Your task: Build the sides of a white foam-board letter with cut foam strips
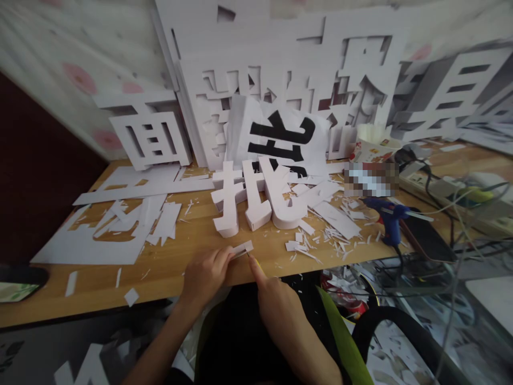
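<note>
My left hand (206, 275) pinches a small white foam strip (243, 248) at the front edge of the wooden table (192, 251). My right hand (276, 302) is closed around a thin yellow-handled cutter (255, 263) whose tip touches the strip, index finger stretched along it. Just behind them stands a white three-dimensional foam character (256, 200), partly assembled.
White offcuts and cut-out sheets (108, 224) litter the table. Foam characters and boards lean on the wall behind, one printed black character sheet (280, 136) among them. A blue glue gun (387, 216), a paper cup (374, 144), a phone (427, 238) and cables lie at right. A black phone (20, 280) lies far left.
</note>
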The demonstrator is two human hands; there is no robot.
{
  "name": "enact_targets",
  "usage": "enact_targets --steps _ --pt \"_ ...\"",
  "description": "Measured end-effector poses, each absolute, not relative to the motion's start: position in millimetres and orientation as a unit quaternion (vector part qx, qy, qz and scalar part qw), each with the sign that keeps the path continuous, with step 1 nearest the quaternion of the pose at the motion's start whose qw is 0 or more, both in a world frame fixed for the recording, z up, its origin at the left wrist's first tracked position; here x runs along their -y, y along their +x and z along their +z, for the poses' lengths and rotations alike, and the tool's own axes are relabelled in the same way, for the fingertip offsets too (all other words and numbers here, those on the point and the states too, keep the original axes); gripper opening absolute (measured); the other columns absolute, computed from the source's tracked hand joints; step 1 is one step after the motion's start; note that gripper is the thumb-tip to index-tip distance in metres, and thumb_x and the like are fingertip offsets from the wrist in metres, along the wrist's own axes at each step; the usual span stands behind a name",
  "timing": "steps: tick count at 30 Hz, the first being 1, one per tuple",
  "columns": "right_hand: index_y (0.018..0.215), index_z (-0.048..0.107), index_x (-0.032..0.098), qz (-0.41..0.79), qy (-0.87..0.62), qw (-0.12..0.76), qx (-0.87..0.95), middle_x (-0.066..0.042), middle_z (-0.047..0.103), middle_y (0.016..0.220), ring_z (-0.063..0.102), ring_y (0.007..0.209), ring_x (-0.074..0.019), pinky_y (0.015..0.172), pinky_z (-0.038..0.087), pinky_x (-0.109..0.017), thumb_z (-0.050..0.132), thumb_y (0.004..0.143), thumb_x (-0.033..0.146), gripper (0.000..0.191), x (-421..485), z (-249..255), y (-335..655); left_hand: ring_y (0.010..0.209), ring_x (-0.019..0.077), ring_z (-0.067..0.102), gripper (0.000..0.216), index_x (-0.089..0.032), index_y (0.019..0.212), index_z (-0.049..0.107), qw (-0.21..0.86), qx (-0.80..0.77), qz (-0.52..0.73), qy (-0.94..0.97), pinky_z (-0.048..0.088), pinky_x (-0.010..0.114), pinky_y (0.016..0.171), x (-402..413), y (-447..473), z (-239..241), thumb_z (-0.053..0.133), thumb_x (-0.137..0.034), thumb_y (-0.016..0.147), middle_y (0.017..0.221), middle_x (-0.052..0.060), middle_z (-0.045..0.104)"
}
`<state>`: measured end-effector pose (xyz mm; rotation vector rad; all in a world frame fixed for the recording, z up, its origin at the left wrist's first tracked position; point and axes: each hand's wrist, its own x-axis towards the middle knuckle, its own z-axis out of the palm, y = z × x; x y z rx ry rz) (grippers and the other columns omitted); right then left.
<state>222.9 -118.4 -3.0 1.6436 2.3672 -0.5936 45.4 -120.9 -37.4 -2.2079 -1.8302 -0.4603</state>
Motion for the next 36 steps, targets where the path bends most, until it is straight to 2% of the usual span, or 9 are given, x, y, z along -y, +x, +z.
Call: enact_targets --steps 6,12,18,22,27,30,33,35,36 --pt "0.153 0.033 0.027 -0.209 0.555 0.122 -0.796 -0.011 0.076 0.086 0.075 0.08 -0.0231 0.066 0.057 -0.027 0.04 0.088 -0.004 0.072 118 0 222 0.066 0.0173 0.069 0.033 -0.021 0.097 0.072 0.105 0.633 -0.163 -0.75 0.047 0.025 0.057 121 45 -41 0.04 -0.03 0.102 0.087 0.005 0.077" --pt "0.153 0.032 0.022 -0.213 0.559 0.101 -0.795 -0.013 0.076 0.092 0.075 0.082 -0.0219 0.07 0.057 -0.027 0.037 0.087 -0.006 0.072 121 -1 222 0.065 0.0179 0.071 0.036 -0.02 0.096 0.073 0.107 0.62 -0.197 -0.752 0.051 0.025 0.058 121 43 -42 0.038 -0.028 0.102 0.086 0.006 0.077" --pt "0.153 0.032 0.025 -0.218 0.569 0.111 -0.785 -0.012 0.076 0.088 0.075 0.079 -0.0243 0.066 0.058 -0.029 0.041 0.082 -0.008 0.079 121 -3 221 0.062 0.0178 0.072 0.037 -0.02 0.092 0.073 0.117 0.595 -0.233 -0.76 0.053 0.026 0.057 119 49 -40 0.038 -0.025 0.101 0.084 0.005 0.078" --pt "0.153 0.033 0.025 -0.196 0.574 0.083 -0.791 -0.012 0.076 0.086 0.075 0.078 -0.0239 0.066 0.059 -0.028 0.04 0.082 -0.009 0.079 121 -8 224 0.066 0.0178 0.073 0.033 -0.019 0.094 0.072 0.18 0.615 -0.318 -0.698 0.055 0.026 0.062 121 39 -11 0.041 -0.028 0.1 0.084 0.006 0.078" --pt "0.151 0.036 0.019 -0.192 0.564 0.058 -0.801 -0.012 0.077 0.087 0.075 0.078 -0.0223 0.065 0.058 -0.025 0.038 0.083 -0.009 0.074 122 -14 229 0.079 0.0212 0.073 0.015 -0.023 0.097 0.074 0.318 0.65 -0.414 -0.552 0.056 0.033 0.074 122 -20 33 0.063 -0.032 0.09 0.089 0.001 0.078" --pt "0.152 0.036 0.017 -0.179 0.561 0.055 -0.806 -0.012 0.076 0.086 0.075 0.077 -0.022 0.062 0.056 -0.024 0.038 0.082 -0.009 0.074 122 -18 229 0.087 0.0234 0.072 0.019 -0.024 0.097 0.073 0.296 0.67 -0.37 -0.572 0.057 0.039 0.08 122 -49 30 0.057 -0.033 0.093 0.094 0.001 0.077" --pt "0.152 0.035 0.016 -0.186 0.554 0.043 -0.81 -0.012 0.076 0.086 0.075 0.077 -0.0228 0.062 0.055 -0.024 0.039 0.083 -0.007 0.073 121 -18 230 0.098 0.0293 0.067 0.028 -0.017 0.104 0.071 0.267 0.687 -0.317 -0.597 0.054 0.047 0.088 126 -39 9 0.051 -0.034 0.094 0.103 0.013 0.073" --pt "0.152 0.036 0.018 -0.213 0.547 0.027 -0.809 -0.012 0.076 0.09 0.075 0.081 -0.0234 0.065 0.054 -0.025 0.041 0.087 -0.003 0.069 121 -15 235 0.09 0.0264 0.068 0.026 -0.016 0.099 0.072 0.204 0.687 -0.342 -0.607 0.055 0.042 0.085 129 -11 -6 0.054 -0.034 0.092 0.093 0.012 0.072" --pt "0.152 0.037 0.02 -0.233 0.543 0.015 -0.807 -0.011 0.076 0.092 0.075 0.083 -0.0238 0.066 0.053 -0.025 0.043 0.089 0.0 0.066 122 -13 239 0.082 0.0218 0.068 0.023 -0.018 0.095 0.071 0.128 0.679 -0.346 -0.635 0.056 0.035 0.079 129 7 -12 0.054 -0.033 0.093 0.087 0.009 0.073"
